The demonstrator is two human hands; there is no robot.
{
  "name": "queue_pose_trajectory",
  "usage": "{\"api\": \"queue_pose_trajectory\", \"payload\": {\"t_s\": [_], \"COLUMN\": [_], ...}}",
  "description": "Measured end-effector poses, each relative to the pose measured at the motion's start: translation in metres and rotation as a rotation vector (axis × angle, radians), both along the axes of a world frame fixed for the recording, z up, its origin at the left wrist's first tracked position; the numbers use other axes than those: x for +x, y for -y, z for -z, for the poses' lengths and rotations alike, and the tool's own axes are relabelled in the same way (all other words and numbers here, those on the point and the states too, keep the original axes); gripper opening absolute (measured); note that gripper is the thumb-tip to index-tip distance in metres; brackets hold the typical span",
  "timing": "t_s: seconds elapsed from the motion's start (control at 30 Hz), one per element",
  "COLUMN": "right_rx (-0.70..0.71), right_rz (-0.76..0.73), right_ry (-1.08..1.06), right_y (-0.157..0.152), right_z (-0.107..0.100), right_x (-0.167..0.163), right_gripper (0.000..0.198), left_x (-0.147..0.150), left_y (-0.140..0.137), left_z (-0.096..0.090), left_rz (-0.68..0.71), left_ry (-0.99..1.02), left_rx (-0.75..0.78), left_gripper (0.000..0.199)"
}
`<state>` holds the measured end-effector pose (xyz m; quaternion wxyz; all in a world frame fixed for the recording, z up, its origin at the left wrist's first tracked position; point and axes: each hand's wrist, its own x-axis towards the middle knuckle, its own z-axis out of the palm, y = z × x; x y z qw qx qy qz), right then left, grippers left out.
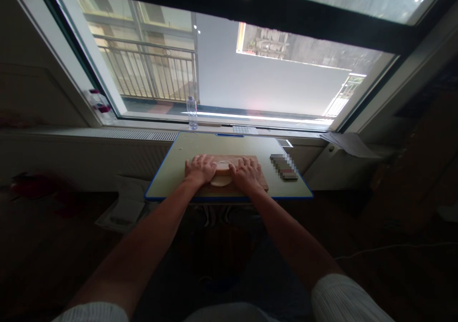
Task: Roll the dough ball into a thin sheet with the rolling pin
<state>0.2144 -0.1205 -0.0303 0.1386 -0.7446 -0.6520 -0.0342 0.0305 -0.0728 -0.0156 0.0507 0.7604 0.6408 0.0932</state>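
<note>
On a small wooden board (263, 181) lies a pale, round, flat piece of dough (221, 182). A short wooden rolling pin (223, 172) crosses the dough from side to side, with dough showing both in front of it and behind it. My left hand (201, 168) is over the pin's left end, fingers bent forward over it. Over the right end sits my right hand (247, 173) in the same way. Both thumbs point inward along the pin. The pin's ends are hidden under my hands.
The board rests on a small blue-edged table (203, 143). A blurred-out dark rectangular object (284, 166) lies at its right. Behind, a clear bottle (192, 114) stands on the window sill, and another bottle (100, 105) is farther left. Papers (348, 143) lie on the right.
</note>
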Motion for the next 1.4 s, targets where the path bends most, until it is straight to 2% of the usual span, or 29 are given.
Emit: {"api": "queue_pose_trajectory", "payload": {"t_s": [0.13,0.4,0.77,1.07,1.4], "right_rx": [0.014,-0.085,-0.259,-0.226,-0.188], "right_rz": [-0.006,-0.057,-0.100,-0.022,-0.012], "right_ry": [0.022,0.042,0.080,0.000,-0.065], "right_y": [-0.011,-0.036,-0.052,-0.065,-0.085], "right_z": [-0.005,-0.015,-0.031,-0.030,-0.024], "right_x": [0.002,0.007,0.007,0.009,0.014], "right_gripper": [0.061,0.053,0.060,0.063,0.063], "left_x": [0.001,0.002,0.006,0.007,0.010], "left_y": [-0.015,-0.043,-0.053,-0.065,-0.079], "left_z": [-0.001,0.000,-0.004,-0.002,-0.005], "left_rz": [-0.004,0.042,0.015,-0.005,-0.053], "left_ry": [-0.018,-0.025,-0.075,-0.069,-0.011], "left_rx": [-0.048,-0.092,-0.046,-0.007,0.038], "left_gripper": [0.061,0.061,0.059,0.055,0.051]}}
